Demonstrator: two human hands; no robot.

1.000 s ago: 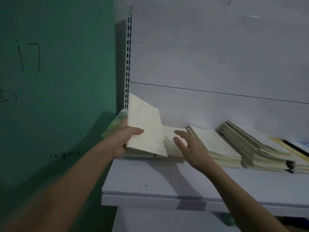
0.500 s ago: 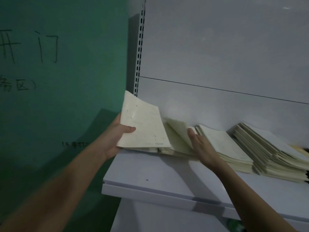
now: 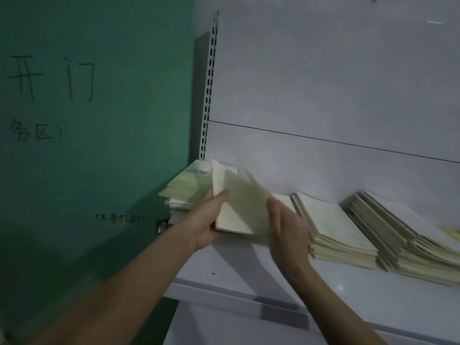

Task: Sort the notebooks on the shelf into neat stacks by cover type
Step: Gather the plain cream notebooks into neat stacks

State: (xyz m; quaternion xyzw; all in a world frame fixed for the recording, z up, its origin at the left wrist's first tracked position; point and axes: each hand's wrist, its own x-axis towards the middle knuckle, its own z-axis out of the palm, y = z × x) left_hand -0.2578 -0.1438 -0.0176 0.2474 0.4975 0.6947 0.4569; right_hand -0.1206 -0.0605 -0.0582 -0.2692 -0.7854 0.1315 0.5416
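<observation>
My left hand grips a cream notebook by its left edge and holds it tilted up, thumb on the cover; another cream notebook, blurred by motion, swings against it. My right hand is beside them on the right, fingers straight, holding nothing. Behind my left hand sits a stack of green-covered notebooks at the shelf's left end. A cream stack lies to the right of my right hand. A fanned, slumped stack lies further right.
The white shelf has bare surface along its front edge. A slotted upright and white back panels rise behind. A green wall with black writing stands to the left. A yellow cover shows at the far right.
My right hand has let go of the notebook it was lifting; that notebook has swung left against the one in my left hand. The green stack behind has come into view.
</observation>
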